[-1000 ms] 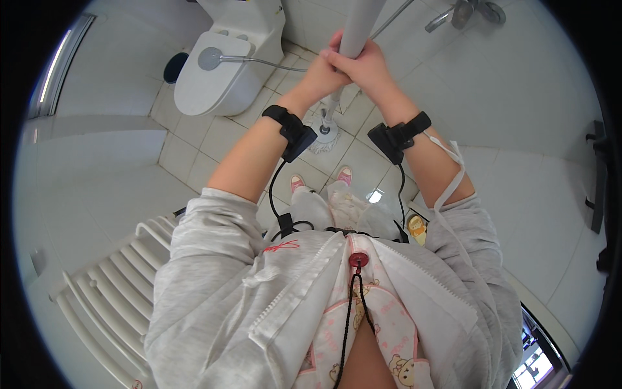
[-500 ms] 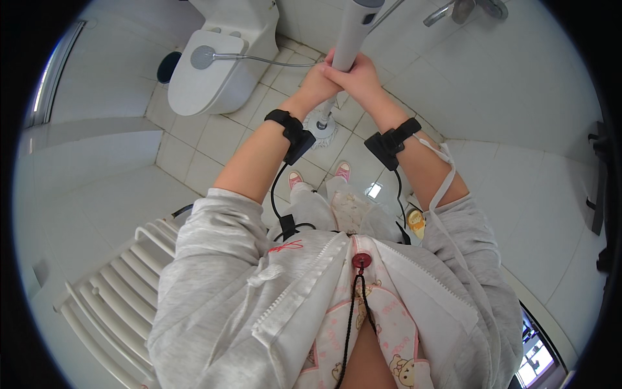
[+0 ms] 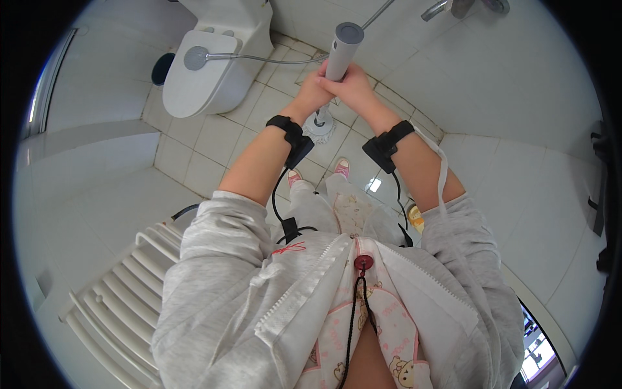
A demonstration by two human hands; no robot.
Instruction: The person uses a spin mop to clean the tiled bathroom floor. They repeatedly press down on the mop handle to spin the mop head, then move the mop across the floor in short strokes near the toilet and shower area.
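Ahead of me at the top centre, both hands close round the thick white handle of a spin mop [image 3: 339, 59]. A grey cap tops the handle, which leans a little to the right. My left hand [image 3: 313, 92] wraps it from the left. Across from it, my right hand [image 3: 354, 85] grips the right side, its thumb overlapping the left hand. Below my wrists the mop's white string head [image 3: 321, 129] rests on the tiled floor. My hands hide the middle of the pole.
A white toilet [image 3: 201, 81] with its lid down stands at the far left. On the lid lies a shower head [image 3: 196, 58], its metal hose running behind my hands. A tap [image 3: 440, 10] juts from the right wall. Near left is a white slatted rack [image 3: 123, 292]. Pale tiles [image 3: 214, 139] surround my feet.
The mop handle has dropped, so its grey top cap now shows fully below the picture's upper edge. Both hands still hold it.
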